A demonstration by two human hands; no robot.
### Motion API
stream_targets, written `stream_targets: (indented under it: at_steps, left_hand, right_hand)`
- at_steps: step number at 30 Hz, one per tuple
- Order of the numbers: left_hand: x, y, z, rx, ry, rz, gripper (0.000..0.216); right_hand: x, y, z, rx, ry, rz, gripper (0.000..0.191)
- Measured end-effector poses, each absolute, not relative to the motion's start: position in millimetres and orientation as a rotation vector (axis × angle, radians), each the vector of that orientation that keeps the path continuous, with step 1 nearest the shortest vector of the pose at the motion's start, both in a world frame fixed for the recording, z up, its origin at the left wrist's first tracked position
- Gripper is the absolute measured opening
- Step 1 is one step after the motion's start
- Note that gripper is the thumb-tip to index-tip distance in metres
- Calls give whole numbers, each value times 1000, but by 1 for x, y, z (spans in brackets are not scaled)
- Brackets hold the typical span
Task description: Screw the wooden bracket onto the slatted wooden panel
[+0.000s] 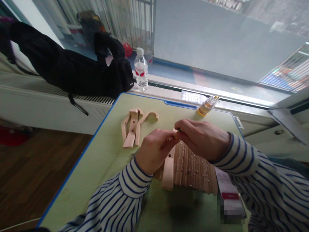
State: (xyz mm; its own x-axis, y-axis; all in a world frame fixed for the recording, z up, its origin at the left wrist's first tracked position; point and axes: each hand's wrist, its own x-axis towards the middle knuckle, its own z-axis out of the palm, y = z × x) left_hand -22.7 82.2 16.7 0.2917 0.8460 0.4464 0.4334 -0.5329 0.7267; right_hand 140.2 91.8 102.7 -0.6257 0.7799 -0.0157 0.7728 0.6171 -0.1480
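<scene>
Over the table, my right hand is closed round a small tool with a yellow-and-black handle, mostly hidden by the fingers. My left hand is pinched just beside it, its fingertips meeting those of the right hand; what they grip is hidden. Below both hands a pale wooden hook with a hole lies at the left side of a brown wooden board pitted with many small holes. Several more wooden hooks lie together to the left of my left hand.
The green table has a blue edge. A bottle of yellow liquid stands at its back, and a phone lies by my right sleeve. A water bottle and black bag are by the window.
</scene>
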Motion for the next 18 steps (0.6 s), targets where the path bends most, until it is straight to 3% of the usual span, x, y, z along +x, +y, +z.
stream_targets:
  at_steps: [6, 13, 18]
  left_hand:
    - [-25, 75, 12, 1995, 1181, 1141, 18]
    - [-43, 60, -3, 1902, 1490, 677, 29]
    - [-37, 56, -8, 1852, 1478, 617, 31]
  right_hand:
    - [137, 88, 104, -1304, -2810, 172, 21]
    - [132, 87, 106, -1297, -2852, 117, 26]
    - [133, 90, 104, -1302, -2837, 89, 27]
